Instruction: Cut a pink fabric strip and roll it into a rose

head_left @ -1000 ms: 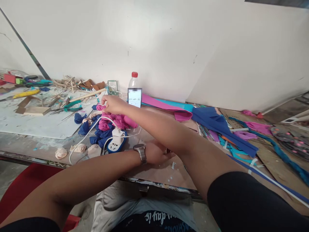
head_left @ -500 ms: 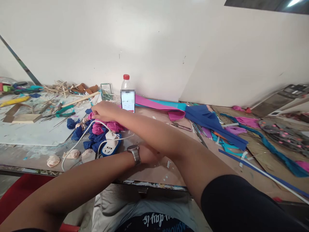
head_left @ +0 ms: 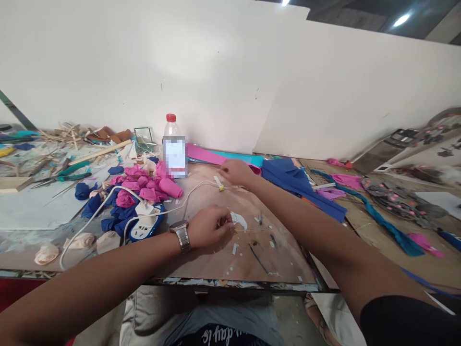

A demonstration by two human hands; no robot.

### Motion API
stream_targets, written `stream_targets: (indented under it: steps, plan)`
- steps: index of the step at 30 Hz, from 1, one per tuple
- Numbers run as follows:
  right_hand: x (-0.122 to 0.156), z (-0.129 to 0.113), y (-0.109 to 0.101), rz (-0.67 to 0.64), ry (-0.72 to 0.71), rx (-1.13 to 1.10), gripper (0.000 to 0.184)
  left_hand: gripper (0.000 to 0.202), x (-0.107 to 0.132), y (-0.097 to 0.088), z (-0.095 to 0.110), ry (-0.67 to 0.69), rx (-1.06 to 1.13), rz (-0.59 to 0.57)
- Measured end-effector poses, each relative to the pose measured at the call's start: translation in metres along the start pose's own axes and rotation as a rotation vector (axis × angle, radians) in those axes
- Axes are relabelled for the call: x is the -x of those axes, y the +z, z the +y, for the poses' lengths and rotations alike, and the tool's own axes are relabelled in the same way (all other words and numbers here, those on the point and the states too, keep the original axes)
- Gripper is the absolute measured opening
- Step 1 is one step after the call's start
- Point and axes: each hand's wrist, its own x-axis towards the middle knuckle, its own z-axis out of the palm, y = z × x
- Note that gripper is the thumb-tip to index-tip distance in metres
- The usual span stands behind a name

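Observation:
My left hand (head_left: 212,226), a watch (head_left: 180,235) on its wrist, rests low over the brown work surface (head_left: 216,264). Its fingers are curled together beside a white smear (head_left: 239,221); anything between them is too small to make out. Farther back, my right hand (head_left: 236,172) is closed at the near edge of a pink strip (head_left: 205,154). Whether it grips the strip cannot be seen. Just below that hand lie a white cable (head_left: 196,186) and a small yellow-and-white piece (head_left: 220,186). Crumpled pink rosettes (head_left: 147,185) are heaped to the left.
A blue-and-white power strip (head_left: 144,230) sits left of my left hand, near cream rosettes (head_left: 79,241). A phone (head_left: 175,156) leans on a red-capped bottle (head_left: 171,126). Green-handled pliers (head_left: 72,173) lie far left. Blue fabric (head_left: 288,175) and a teal strip (head_left: 378,216) lie right.
My right hand has moved right, from the pink rosettes to the pink strip. My arms no longer cross, and my left hand has come into sight. The view has shifted right.

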Motion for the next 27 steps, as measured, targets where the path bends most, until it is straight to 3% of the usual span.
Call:
stream_targets:
  steps: [3,6,10,13,16,20,24,27]
  plan:
    - [0.010,-0.004,0.010,-0.037,0.001,0.026,0.029,0.022,0.001,0.000,0.000,0.013,0.005,-0.003]
    - [0.011,0.005,0.013,-0.031,0.129,0.077,0.031,0.021,0.002,0.000,-0.001,0.002,0.008,-0.003]
    - [0.012,0.027,0.011,-0.081,0.268,0.085,0.031,0.019,0.002,0.000,-0.002,-0.030,0.014,0.015]
    - [0.014,0.026,0.003,-0.051,0.268,0.029,0.032,0.019,0.001,0.000,-0.002,-0.037,0.025,0.036]
    - [0.012,-0.004,-0.008,-0.001,0.133,-0.093,0.030,0.022,-0.001,0.001,-0.002,-0.041,0.019,0.028]
    - [-0.006,-0.074,-0.015,-0.073,-0.121,-0.301,0.020,0.023,-0.001,0.001,-0.001,-0.006,-0.007,-0.004]
    - [-0.037,-0.139,-0.006,-0.153,-0.179,-0.439,0.040,0.021,0.001,-0.002,0.002,0.032,-0.034,-0.030]
    - [-0.060,-0.160,-0.002,-0.207,-0.153,-0.447,0.024,0.018,0.001,-0.003,0.003,0.047,-0.036,-0.055]
